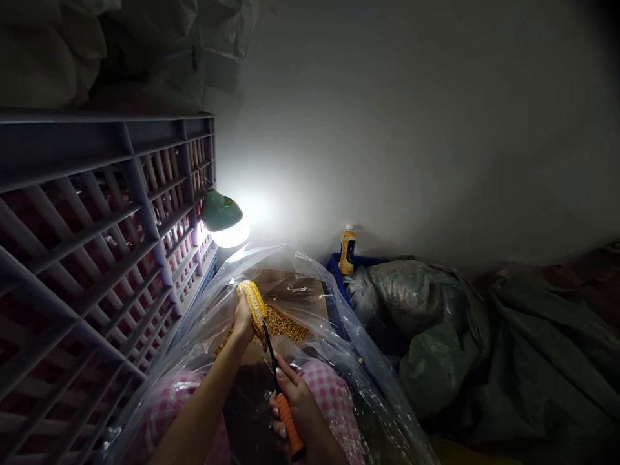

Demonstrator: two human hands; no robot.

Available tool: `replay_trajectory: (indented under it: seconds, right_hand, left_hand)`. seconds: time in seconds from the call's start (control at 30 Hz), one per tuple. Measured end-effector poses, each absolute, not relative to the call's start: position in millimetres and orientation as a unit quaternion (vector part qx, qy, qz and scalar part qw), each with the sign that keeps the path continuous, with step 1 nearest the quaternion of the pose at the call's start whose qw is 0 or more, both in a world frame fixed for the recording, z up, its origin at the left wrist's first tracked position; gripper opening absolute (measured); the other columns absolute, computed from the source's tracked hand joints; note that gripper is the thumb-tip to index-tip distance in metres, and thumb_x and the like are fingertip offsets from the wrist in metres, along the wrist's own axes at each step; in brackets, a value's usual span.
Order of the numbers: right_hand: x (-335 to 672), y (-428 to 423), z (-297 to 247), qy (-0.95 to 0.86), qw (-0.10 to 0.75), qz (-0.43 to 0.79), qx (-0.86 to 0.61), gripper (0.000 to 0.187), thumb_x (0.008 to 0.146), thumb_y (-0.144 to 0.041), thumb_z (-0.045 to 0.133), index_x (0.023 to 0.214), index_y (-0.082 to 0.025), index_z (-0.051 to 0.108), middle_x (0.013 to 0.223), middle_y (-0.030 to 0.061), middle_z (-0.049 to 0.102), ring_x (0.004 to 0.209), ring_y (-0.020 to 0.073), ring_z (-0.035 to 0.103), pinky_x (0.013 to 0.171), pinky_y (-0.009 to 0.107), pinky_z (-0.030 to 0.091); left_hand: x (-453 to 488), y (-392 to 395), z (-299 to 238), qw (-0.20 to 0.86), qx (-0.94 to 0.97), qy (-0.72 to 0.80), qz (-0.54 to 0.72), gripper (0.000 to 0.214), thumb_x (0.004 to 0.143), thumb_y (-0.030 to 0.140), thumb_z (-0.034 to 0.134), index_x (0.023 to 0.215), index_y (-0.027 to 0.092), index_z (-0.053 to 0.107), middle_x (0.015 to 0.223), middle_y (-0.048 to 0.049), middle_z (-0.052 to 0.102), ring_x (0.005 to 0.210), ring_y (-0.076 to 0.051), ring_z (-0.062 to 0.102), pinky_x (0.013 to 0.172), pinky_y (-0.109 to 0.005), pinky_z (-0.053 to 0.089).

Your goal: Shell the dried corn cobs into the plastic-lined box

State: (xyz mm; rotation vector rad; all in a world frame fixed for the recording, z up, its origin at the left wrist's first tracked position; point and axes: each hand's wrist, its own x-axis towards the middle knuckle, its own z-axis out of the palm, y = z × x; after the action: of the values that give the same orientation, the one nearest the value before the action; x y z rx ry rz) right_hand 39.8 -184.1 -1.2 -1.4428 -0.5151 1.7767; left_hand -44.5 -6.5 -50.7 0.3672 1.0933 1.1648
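While the left hand has its fingers wrapped round a corn cob, the right hand grips an orange-handled tool against it.

Cob's bright yellow with a paler strip along it, tilted above loose kernels on clear plastic by pink-checked knees. Pretty dim room tbh: plain wall, lit green lamp by a slatted crate, yellow bottle and bulky bags off right.

We see a tilted yellow corn cob, a pale strip along it; below, an orange-handled tool slants, its dark shaft reaching the cob's lower end
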Motion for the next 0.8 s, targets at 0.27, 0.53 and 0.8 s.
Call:
replay_trajectory:
  seconds: [0.27, 0.53, 0.8]
  right_hand:
    - [36.4, -181.5, -4.6, -0.504, 0.310, 0.410, -0.694, 0.045, 0.085, -0.031, 0.044, 0.127, -0.018, 0.052, 0.066, 0.0078, 0.063, 0.064, 0.0197, 0.060, 0.061, 0.029, 0.045]
    - [33.3, -164.4, 7.4, -0.152, 0.408, 0.730, -0.526, 0.051, 0.086, -0.052, 0.040, 0.123, -0.018, 0.046, 0.046, -0.0080, 0.042, 0.028, 0.0039, 0.031, 0.031, 0.015, 0.030]
    - [52.0, -174.4, 21.1, -0.265, 0.422, 0.611, -0.615, 0.069, 0.077, -0.045, 0.057, 0.136, -0.016, 0.036, 0.044, -0.0077, 0.046, 0.030, 0.0061, 0.036, 0.029, 0.016, 0.034]
  left_hand:
    - [-46.1, -4.9, -50.4, 0.616, 0.192, 0.534, 0.546, 0.054, 0.077, 0.064, 0.042, 0.088, 0.013, 0.058, 0.054, 0.0011, 0.052, 0.040, -0.012, 0.048, 0.041, -0.024, 0.041]
    - [-36.2, -17.7, -47.7, 0.676, 0.203, 0.508, 0.494, 0.061, 0.077, 0.069, 0.034, 0.078, 0.012, 0.057, 0.050, -0.0019, 0.052, 0.040, -0.016, 0.051, 0.039, -0.028, 0.042]
    - [-42.5, -6.2, -36.4, 0.689, 0.153, 0.477, 0.524, 0.055, 0.084, 0.063, 0.028, 0.081, 0.014, 0.054, 0.051, -0.0022, 0.055, 0.042, -0.017, 0.055, 0.044, -0.029, 0.047]
